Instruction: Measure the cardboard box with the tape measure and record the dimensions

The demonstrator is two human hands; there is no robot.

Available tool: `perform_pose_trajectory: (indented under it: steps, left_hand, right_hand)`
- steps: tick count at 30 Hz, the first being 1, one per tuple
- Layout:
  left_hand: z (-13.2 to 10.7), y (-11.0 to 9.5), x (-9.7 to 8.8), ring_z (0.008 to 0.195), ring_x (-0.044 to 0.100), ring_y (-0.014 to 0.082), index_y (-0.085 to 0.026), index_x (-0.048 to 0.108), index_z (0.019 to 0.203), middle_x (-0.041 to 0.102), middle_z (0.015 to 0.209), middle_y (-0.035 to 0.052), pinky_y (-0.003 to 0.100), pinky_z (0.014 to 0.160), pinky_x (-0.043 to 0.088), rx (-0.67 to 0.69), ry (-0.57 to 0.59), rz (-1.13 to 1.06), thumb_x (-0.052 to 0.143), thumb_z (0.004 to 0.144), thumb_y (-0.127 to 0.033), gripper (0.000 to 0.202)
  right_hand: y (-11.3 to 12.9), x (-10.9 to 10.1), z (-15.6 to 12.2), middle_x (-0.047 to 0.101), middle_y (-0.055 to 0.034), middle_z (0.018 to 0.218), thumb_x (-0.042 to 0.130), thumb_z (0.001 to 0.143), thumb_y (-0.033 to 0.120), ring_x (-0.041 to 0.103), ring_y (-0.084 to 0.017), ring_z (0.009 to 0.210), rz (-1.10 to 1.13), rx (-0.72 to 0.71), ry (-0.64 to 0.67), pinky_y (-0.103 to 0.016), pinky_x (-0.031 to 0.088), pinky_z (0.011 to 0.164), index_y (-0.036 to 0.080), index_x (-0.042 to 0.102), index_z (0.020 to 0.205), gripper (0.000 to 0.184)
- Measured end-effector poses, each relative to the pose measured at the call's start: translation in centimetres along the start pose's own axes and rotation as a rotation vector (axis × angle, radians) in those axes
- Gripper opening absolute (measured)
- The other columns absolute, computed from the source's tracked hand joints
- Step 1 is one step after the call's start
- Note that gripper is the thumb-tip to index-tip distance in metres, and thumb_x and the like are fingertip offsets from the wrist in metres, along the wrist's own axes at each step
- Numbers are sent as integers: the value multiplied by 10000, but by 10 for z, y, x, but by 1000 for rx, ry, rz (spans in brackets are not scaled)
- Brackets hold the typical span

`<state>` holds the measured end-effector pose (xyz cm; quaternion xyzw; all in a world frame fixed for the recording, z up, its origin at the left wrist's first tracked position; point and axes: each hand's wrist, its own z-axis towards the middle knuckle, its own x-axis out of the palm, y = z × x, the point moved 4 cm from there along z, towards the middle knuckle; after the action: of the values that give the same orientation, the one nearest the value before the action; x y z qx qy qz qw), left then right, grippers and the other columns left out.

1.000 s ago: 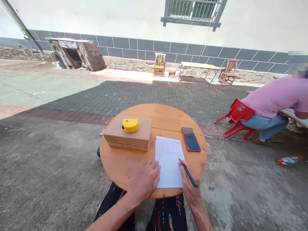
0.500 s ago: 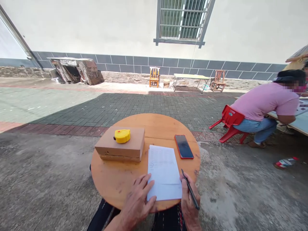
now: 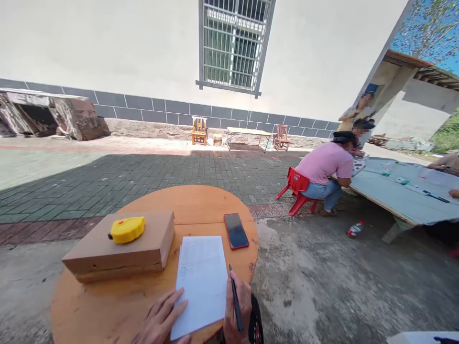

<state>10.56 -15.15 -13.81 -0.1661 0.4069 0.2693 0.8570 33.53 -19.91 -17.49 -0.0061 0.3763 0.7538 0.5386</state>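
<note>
My left hand (image 3: 161, 317) lies flat with spread fingers on the round wooden table (image 3: 201, 203), touching the left edge of a white sheet of paper (image 3: 202, 282). My right hand (image 3: 238, 308) rests at the paper's right edge, closed on a black pen (image 3: 235, 306) whose tip points away from me. Left of the paper a flat cardboard box (image 3: 118, 248) carries a yellow tape measure (image 3: 127, 229). Beyond the paper's far right corner, a red-cased phone (image 3: 235, 231) lies face up.
A person in a pink shirt (image 3: 326, 165) sits on a red plastic chair (image 3: 297, 188) at a long low table (image 3: 394, 193) to the right, with other people beyond. A bottle (image 3: 354, 229) lies on the concrete. Chairs and a folding table stand by the far wall.
The view has swung up and to the right, showing the long table and more people. My hands have stayed at the paper's two edges, now low in the frame.
</note>
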Motion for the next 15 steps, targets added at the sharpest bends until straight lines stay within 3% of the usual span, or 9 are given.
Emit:
perform_pose_trajectory:
  steps: [6, 11, 15]
  left_hand:
    - [1, 1, 5, 1049, 679, 263, -350, 659, 1185, 693, 1234, 23, 345, 838, 610, -3, 59, -3, 721, 757, -500, 458]
    - [8, -12, -5, 1148, 615, 285, -263, 679, 1156, 651, 1284, 87, 424, 944, 558, -170, 230, -73, 702, 774, -344, 391]
    - [19, -20, -12, 1164, 582, 287, -207, 674, 1136, 642, 1270, 124, 472, 970, 519, -261, 272, -155, 678, 791, -283, 354]
  right_hand:
    - [3, 3, 2, 760, -71, 1081, 440, 1001, 261, 722, -254, 914, 45, 18, -37, -393, 567, 790, 257, 612, 1252, 304]
    - [6, 3, 1, 753, -112, 1079, 439, 1010, 280, 694, -274, 943, 66, 48, -23, -439, 513, 836, 207, 644, 1184, 279]
    - [6, 6, 5, 744, -163, 1067, 428, 1018, 302, 675, -283, 939, 52, 47, 44, -461, 484, 863, 145, 653, 1149, 304]
